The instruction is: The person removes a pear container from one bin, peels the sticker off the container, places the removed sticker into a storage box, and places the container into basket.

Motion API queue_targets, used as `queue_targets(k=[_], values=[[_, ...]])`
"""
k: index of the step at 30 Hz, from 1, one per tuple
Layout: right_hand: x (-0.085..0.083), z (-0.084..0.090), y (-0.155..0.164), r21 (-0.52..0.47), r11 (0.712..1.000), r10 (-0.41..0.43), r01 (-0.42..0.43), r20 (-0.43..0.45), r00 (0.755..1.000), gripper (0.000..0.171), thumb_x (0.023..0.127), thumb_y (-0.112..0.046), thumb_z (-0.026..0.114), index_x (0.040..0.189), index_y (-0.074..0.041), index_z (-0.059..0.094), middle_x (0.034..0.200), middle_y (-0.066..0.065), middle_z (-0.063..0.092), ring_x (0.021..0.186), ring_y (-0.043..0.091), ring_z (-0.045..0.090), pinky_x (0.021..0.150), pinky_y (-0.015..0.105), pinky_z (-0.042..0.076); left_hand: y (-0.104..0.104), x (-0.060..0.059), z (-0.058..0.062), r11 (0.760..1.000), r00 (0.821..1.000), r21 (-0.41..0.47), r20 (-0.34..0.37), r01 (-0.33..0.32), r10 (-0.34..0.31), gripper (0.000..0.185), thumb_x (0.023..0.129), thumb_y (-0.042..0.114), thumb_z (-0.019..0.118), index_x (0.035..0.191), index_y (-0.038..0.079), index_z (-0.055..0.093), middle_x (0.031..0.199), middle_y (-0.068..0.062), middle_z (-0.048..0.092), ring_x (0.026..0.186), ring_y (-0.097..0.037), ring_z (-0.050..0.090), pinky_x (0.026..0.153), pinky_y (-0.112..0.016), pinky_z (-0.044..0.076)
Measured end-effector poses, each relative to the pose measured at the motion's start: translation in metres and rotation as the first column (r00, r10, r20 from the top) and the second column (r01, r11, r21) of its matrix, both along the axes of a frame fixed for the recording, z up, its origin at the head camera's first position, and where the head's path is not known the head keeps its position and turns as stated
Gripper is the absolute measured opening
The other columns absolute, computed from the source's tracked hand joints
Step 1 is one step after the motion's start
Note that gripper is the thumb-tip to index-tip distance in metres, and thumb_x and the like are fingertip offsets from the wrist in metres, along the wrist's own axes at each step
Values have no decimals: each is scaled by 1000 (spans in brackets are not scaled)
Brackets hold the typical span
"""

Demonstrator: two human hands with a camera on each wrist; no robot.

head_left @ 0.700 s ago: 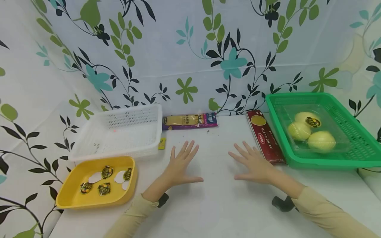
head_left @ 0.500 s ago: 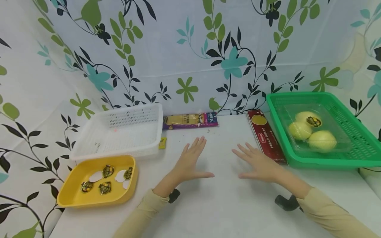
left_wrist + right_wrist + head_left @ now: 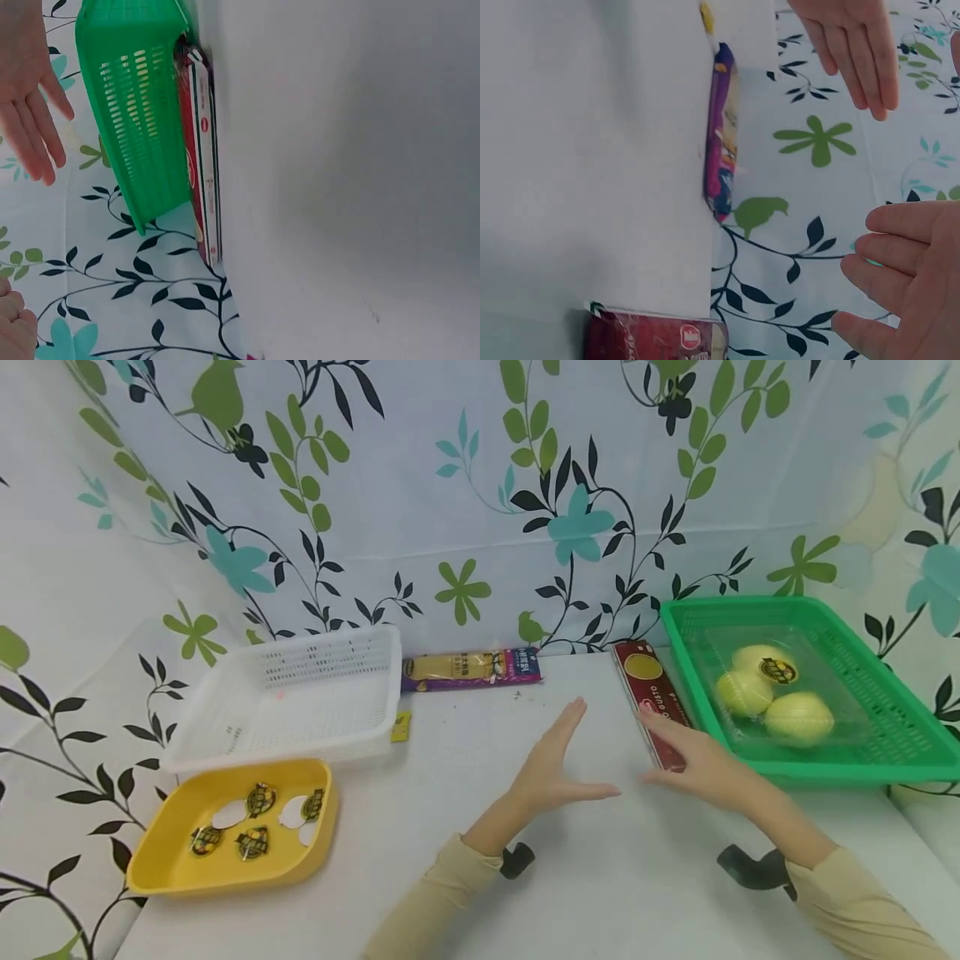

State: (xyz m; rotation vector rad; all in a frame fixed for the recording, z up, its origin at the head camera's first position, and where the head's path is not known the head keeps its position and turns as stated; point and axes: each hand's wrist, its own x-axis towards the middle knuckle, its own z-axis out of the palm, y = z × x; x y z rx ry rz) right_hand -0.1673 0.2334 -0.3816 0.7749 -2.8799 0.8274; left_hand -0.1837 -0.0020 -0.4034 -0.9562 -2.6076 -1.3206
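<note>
**Left hand and right hand raised over the table, thumbs toward each other**

We see the left hand (image 3: 546, 777) and the right hand (image 3: 705, 764) above the white table (image 3: 420, 835), near each other, with a gap between. Both grips are spread: we find the fingers straight or only slightly bent, each thumb held apart from them. In the right wrist view, the left hand's fingers lie close together.

Nearest the right hand is the red box (image 3: 652, 685), flat on the table beside the green basket (image 3: 847, 772). From the head we see the right hand cover part of the box; the left wrist view shows us the two apart.

In the green basket we make out a clear pack of three pale yellow-green fruits (image 3: 798, 719). Toward the back, by the patterned cloth (image 3: 390, 527), lies a purple pack (image 3: 471, 669), just right of the white basket (image 3: 322, 706). A small yellow packet (image 3: 401, 727) sits by that basket's right side. In front of the white basket we have the yellow tray (image 3: 300, 863), holding dark labels (image 3: 252, 842) and white discs (image 3: 229, 814).
</note>
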Motion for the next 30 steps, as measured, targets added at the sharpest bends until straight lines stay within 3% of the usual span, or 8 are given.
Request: queue_targets(k=[10,14,20,30], values=[[-4,16,42,-103,989,-113,105,-73,991,71,86,-29,60,140,-1,23,132,31,31,113,52,33,84,64,27,52,5,-1,996,998,73,-8,58,-58,100,69,38,76,144,19,12,146,8,13,129,-5,13,99,-33,25],[-4,17,59,-122,981,-158,149,-68,985,66,90,-27,54,141,-5,20,132,32,30,107,55,36,80,67,27,74,5,1,996,997,29,14,81,-81,98,71,40,74,144,19,13,146,11,12,129,-2,11,98,-30,26],[-4,13,74,-184,969,-173,165,-29,984,61,92,-21,51,140,1,20,132,32,29,104,57,37,77,66,30,90,6,-3,982,984,-66,4,176,-176,97,71,41,73,144,19,11,146,11,9,128,1,6,98,-28,26],[-2,17,102,-244,939,-239,244,48,970,57,96,-21,43,143,-7,14,137,29,23,116,54,25,82,65,26,127,-5,-10,989,991,-77,55,126,-122,91,73,44,70,143,17,18,145,11,16,126,4,10,96,-22,28]])
